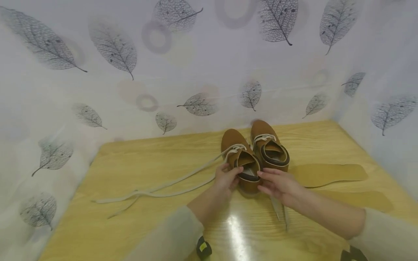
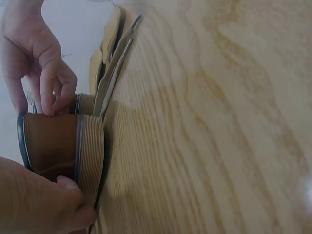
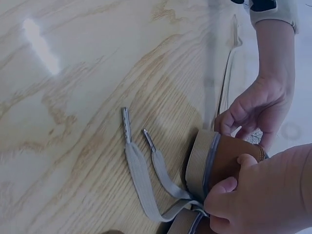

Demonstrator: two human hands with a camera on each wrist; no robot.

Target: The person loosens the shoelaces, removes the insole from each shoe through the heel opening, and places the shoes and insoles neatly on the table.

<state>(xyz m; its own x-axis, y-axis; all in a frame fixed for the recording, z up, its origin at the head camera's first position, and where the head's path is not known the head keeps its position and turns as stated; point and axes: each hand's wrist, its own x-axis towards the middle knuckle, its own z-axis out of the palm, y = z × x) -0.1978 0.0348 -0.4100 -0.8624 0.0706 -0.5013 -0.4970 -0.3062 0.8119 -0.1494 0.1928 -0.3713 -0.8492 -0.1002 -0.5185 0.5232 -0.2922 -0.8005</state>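
Note:
Two brown lace-up shoes stand side by side on the wooden table, toes toward the back wall. The left shoe (image 1: 250, 187) is held at its heel end between both hands. My left hand (image 1: 225, 179) grips its left side, with the thumb at the dark padded collar. On the other side my right hand (image 1: 282, 186) holds the collar and heel with its fingertips. The left shoe's long pale laces (image 1: 176, 195) stretch out to the left. Beyond it sits the right shoe (image 1: 263, 129), touching or very close. In the left wrist view the ribbed sole (image 2: 91, 151) faces the tabletop.
Two flat tan insoles (image 1: 330, 173) lie on the table (image 1: 147, 152) to the right. Pale lace ends with metal tips (image 3: 141, 187) trail toward me beside the right hand. A white leaf-patterned cloth (image 1: 209, 65) hangs behind and along the sides.

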